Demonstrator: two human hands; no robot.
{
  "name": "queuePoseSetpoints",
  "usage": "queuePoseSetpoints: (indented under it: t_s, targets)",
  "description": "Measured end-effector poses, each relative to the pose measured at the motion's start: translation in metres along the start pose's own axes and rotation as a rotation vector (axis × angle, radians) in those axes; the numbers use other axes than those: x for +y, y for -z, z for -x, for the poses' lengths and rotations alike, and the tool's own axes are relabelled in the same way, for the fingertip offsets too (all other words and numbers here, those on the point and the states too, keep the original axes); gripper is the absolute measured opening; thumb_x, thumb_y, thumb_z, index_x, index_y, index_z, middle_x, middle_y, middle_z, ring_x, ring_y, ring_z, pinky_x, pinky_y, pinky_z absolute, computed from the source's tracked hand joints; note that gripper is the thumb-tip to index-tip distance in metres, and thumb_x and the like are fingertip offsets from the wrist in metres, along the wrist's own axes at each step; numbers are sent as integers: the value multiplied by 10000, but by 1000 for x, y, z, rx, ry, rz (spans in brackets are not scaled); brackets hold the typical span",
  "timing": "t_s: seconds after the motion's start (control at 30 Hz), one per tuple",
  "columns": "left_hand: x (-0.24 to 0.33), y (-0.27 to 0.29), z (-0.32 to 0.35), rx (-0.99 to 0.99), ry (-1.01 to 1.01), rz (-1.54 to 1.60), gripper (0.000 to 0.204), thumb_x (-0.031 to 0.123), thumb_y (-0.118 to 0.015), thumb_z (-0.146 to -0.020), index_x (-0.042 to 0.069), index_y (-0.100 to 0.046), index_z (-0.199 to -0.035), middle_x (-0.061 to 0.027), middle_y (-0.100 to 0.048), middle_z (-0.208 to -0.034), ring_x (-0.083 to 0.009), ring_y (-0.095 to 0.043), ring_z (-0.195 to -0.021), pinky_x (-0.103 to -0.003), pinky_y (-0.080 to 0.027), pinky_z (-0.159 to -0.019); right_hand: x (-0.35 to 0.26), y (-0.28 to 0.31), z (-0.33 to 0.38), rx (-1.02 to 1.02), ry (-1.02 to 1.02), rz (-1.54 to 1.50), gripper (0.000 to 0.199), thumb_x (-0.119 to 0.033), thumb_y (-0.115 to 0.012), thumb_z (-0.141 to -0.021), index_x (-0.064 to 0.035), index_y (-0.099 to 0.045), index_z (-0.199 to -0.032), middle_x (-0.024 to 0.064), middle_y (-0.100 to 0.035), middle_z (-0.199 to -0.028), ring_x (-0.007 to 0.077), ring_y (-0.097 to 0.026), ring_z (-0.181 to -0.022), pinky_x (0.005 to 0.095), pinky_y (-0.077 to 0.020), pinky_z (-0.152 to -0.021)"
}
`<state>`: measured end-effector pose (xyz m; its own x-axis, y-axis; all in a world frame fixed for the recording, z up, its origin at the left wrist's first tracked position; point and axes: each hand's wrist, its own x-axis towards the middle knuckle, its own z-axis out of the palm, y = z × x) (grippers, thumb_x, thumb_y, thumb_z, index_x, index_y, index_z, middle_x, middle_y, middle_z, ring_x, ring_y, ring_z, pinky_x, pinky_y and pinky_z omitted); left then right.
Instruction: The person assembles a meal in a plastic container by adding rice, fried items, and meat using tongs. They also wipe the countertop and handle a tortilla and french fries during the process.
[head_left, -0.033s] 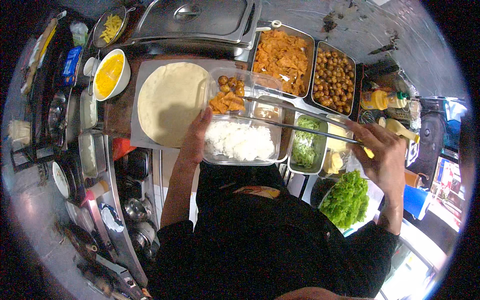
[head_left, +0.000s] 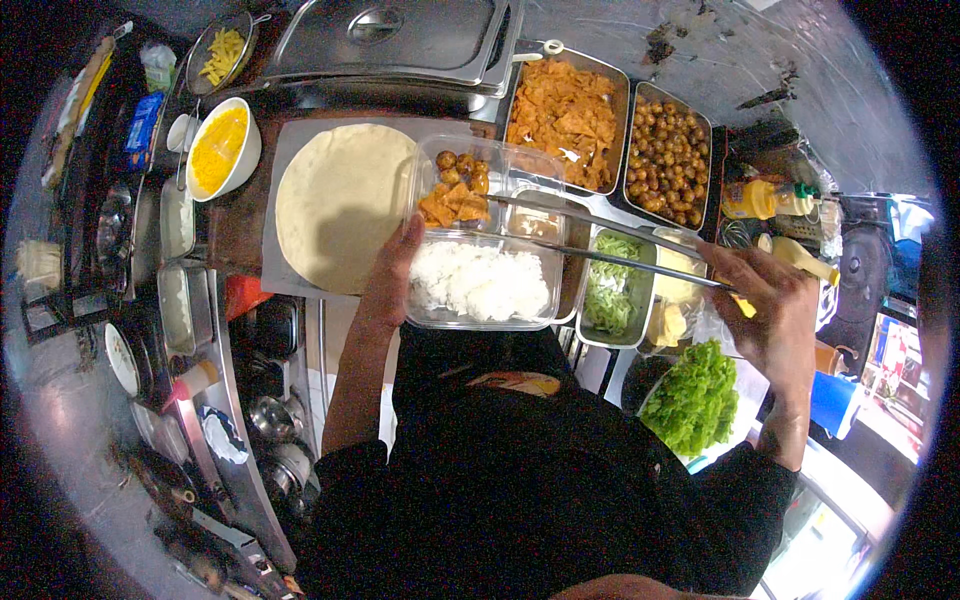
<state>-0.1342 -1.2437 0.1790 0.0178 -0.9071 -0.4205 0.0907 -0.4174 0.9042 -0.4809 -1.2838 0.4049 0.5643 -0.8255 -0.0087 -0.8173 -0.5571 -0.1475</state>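
My left hand [head_left: 395, 265] holds a clear plastic food box [head_left: 420, 322] by its left side. White rice [head_left: 480, 282] fills the box's near compartment. In its far left compartment are brown glazed balls [head_left: 462, 168] and orange-brown pieces [head_left: 454, 207]. My right hand [head_left: 765, 305] is closed around long metal tongs [head_left: 640, 262], which reach leftward over the box. Their tips are apart, close to the orange-brown pieces, with nothing visible between them. Under the box's left edge lies a round flat dough [head_left: 340, 200] on paper.
Behind the box stand metal trays of orange-brown pieces [head_left: 565, 120] and of glazed balls [head_left: 668, 155]. Shredded greens [head_left: 612, 285] and lettuce [head_left: 692, 400] are to the right. A white bowl of shredded yellow food [head_left: 220, 152] sits left, a lidded steel pan [head_left: 400, 45] at the back.
My right hand has shifted very slightly to the right. The box and my left hand look the same.
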Motion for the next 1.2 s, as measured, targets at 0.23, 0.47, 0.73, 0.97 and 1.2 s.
queuePoseSetpoints:
  t_s: [0.23, 0.47, 0.73, 0.97, 1.2]
  targets:
    - [9, -12, -8, -33, 73, 191, 727, 542, -456, -973, -44, -403, -1401, -132, -506, -1351, -203, -472, -1236, -334, -349, -1068, 4, -24, -10, -2, -27, -20, 306, -118, -716, -771, -108, -686, -1075, 84, -630, -751, 270, -629, -642, 390, -491, -560]
    - [-11, 23, -7, -39, 159, 134, 615, 357, -543, -955, 79, -345, -1467, -121, -445, -1420, -241, -443, -1281, -416, -352, -1070, 37, -19, 3, 75, -234, -22, 337, -128, -714, -794, -77, -681, -1126, 135, -698, -933, 325, -663, -713, 383, -510, -621]
    - [-58, 63, 9, 2, -546, -938, 641, 98, -593, -908, 82, -315, -1486, -185, -376, -1485, -302, -383, -1355, -387, -305, -1116, 115, -100, -3, -12, -280, 432, 370, -227, -641, -841, -152, -643, -1203, 93, -660, -873, 272, -671, -694, 385, -537, -592]
    - [1, 24, 18, 200, 179, -91, 740, 565, -467, -950, 48, -347, -1466, -125, -424, -1448, -270, -422, -1312, -380, -348, -1075, 134, -124, -35, 76, -64, 559, 396, -208, -651, -802, -148, -625, -1192, 59, -629, -877, 246, -660, -816, 375, -530, -608]
    - [-35, 48, 15, 90, -217, -510, 771, 601, -493, -919, 85, -350, -1474, -116, -409, -1453, -264, -420, -1297, -416, -375, -1033, 151, -116, -39, 24, -144, 542, 350, -232, -624, -857, -169, -638, -1201, 79, -650, -873, 273, -661, -741, 386, -534, -606]
